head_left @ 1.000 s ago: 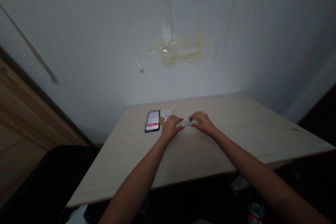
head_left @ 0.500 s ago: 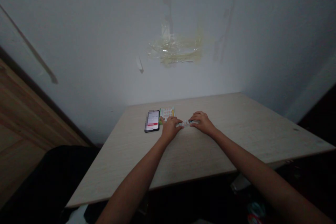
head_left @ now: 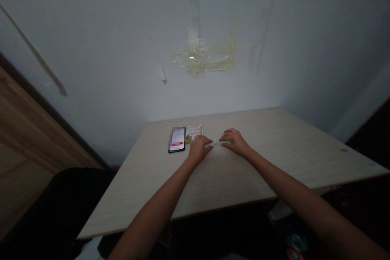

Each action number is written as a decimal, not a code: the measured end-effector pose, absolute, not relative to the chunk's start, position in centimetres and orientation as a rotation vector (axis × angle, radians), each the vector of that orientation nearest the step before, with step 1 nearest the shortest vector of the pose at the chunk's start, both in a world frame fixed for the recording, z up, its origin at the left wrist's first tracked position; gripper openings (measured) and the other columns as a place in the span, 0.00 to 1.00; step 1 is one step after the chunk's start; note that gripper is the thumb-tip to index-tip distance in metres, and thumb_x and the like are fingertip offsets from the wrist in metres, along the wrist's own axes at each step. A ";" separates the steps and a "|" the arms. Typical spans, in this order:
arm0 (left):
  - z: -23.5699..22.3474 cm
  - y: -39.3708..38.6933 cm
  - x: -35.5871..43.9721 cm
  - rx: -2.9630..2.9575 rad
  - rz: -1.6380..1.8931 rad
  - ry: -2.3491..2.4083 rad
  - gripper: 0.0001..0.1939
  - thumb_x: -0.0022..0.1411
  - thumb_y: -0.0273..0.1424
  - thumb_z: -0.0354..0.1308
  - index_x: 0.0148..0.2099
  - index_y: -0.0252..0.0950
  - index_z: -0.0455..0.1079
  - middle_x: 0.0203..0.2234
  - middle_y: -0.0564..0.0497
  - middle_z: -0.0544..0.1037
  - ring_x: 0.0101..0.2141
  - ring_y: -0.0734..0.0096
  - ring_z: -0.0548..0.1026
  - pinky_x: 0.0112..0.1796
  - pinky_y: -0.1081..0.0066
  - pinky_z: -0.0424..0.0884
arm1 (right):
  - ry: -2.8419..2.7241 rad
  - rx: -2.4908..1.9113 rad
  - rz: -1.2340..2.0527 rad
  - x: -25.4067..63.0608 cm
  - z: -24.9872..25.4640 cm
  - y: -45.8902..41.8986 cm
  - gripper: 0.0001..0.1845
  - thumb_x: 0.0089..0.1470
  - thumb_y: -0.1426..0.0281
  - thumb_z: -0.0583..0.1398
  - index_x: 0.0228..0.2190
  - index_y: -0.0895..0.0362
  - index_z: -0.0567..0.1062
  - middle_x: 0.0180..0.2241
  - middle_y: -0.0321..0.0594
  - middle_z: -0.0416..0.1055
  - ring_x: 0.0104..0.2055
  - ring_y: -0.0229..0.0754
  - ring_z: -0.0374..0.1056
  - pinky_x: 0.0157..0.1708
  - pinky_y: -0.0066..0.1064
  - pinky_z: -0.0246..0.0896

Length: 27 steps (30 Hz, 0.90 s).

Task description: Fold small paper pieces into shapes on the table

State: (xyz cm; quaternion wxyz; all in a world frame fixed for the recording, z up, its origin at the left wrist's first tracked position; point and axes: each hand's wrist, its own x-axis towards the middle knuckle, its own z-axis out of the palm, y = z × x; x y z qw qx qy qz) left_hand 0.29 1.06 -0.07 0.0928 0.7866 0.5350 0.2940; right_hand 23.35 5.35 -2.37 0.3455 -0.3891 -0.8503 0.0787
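Observation:
A small whitish printed sheet [head_left: 216, 143], perhaps paper or thin plastic, is stretched between my hands just over the table or on it. It now shows as a narrow strip. My left hand [head_left: 198, 147] pinches its left end between thumb and fingers. The right end is pinched the same way by my right hand [head_left: 235, 142]. Behind my left hand lies a flat green-edged printed booklet or packet [head_left: 194, 130], partly covered by the fingers. A phone [head_left: 177, 139] with a lit screen lies face up to the left of it.
The pale wooden table [head_left: 243, 178] stands against a grey wall [head_left: 122, 48] with old yellowed tape [head_left: 210, 59] stuck on it. A dark rounded shape [head_left: 73, 199] and wooden panelling [head_left: 27, 130] are at the left. Below the table's front edge it is dark, with a few unclear items.
The small sheet has gone from a wider flat face to a thin strip, folded or tilted between my fingers. Both hands have stayed almost in place; the phone and booklet have not moved.

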 end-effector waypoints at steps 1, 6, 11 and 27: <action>-0.1 1.1 0.3 2.337 0.874 1.587 0.11 0.57 0.32 0.66 0.44 0.46 0.81 0.44 0.46 0.81 0.53 0.52 0.71 0.63 0.37 0.30 | -2.209 -1.009 0.205 23.4 -2.4 5.4 0.09 0.52 0.64 0.67 0.38 0.46 0.83 0.39 0.39 0.80 0.52 0.52 0.66 0.56 0.47 0.54; -0.3 1.1 0.2 2.367 0.861 1.558 0.10 0.60 0.31 0.64 0.45 0.46 0.80 0.45 0.47 0.81 0.53 0.53 0.70 0.62 0.36 0.27 | -2.217 -0.998 0.212 23.4 -2.3 5.2 0.09 0.52 0.63 0.67 0.38 0.46 0.83 0.39 0.39 0.80 0.53 0.53 0.66 0.57 0.48 0.53; -0.5 1.2 0.2 2.362 0.865 1.576 0.11 0.60 0.31 0.64 0.46 0.46 0.79 0.48 0.46 0.79 0.56 0.52 0.69 0.62 0.34 0.26 | -2.206 -1.008 0.211 23.5 -2.6 5.2 0.12 0.52 0.64 0.67 0.40 0.46 0.82 0.41 0.40 0.80 0.53 0.53 0.66 0.57 0.49 0.54; -0.3 0.9 0.3 2.364 0.904 1.604 0.06 0.62 0.30 0.62 0.41 0.45 0.79 0.48 0.49 0.79 0.55 0.55 0.70 0.61 0.32 0.27 | -2.160 -0.940 0.132 23.4 -3.0 5.8 0.04 0.51 0.68 0.68 0.33 0.48 0.83 0.34 0.36 0.81 0.49 0.48 0.69 0.53 0.43 0.57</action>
